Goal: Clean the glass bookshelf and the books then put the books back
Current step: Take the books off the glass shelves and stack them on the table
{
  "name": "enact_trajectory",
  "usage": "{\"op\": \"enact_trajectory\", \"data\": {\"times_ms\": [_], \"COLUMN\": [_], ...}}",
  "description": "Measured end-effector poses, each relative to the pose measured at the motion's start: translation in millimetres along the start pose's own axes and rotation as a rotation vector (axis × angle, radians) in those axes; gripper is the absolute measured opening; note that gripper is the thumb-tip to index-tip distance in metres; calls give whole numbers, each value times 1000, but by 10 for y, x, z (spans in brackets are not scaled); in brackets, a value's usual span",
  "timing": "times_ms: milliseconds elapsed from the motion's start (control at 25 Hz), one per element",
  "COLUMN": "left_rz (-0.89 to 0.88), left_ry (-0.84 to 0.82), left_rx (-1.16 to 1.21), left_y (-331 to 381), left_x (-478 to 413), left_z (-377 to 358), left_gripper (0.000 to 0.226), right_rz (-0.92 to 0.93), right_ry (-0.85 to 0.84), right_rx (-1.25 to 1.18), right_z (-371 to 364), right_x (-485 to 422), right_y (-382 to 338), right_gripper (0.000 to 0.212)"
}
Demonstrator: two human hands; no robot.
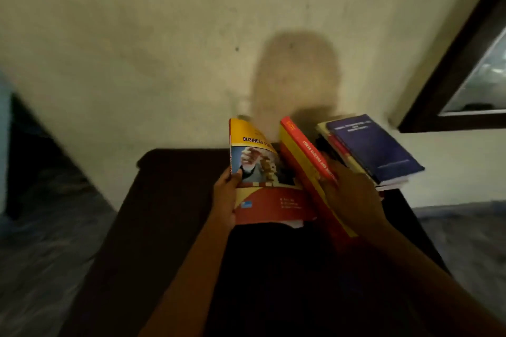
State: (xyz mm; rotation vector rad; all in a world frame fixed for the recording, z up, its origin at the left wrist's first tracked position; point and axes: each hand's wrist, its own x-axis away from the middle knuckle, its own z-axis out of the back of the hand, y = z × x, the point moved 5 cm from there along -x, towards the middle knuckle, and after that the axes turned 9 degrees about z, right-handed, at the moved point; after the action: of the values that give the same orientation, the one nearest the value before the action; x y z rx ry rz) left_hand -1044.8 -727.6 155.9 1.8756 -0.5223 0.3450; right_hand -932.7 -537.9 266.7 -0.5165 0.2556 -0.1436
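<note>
Forearms (191, 268) reach over the table (169, 200): left hand (226, 194) pinches the yellow book (262, 172) by its left edge, right hand (353, 200) curls over the tilted red book (304, 153) just right, both long axes pointing away.

A dark table (169, 200) lies under the left hand (224, 197) and right hand (353, 197); beyond them rises a stained cream wall (137, 35), dimly lit, bearing a rounded shadow (295, 71). Up and right of the right hand sits a dark frame (443, 85) with a glass pane (487, 76); grey floor (49, 241) flanks the table.
</note>
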Motion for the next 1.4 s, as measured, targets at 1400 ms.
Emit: {"op": "enact_trajectory", "data": {"times_ms": [1400], "left_rz": [235], "left_ry": [-138], "left_rx": [-255], "left_y": [-586], "left_x": [-402], "left_z": [441], "left_gripper": [75], "right_rz": [-644], "right_ry": [-265], "right_rx": [16], "right_z": [-1513], "right_x": [-189], "right_y": [966], "right_gripper": [87]}}
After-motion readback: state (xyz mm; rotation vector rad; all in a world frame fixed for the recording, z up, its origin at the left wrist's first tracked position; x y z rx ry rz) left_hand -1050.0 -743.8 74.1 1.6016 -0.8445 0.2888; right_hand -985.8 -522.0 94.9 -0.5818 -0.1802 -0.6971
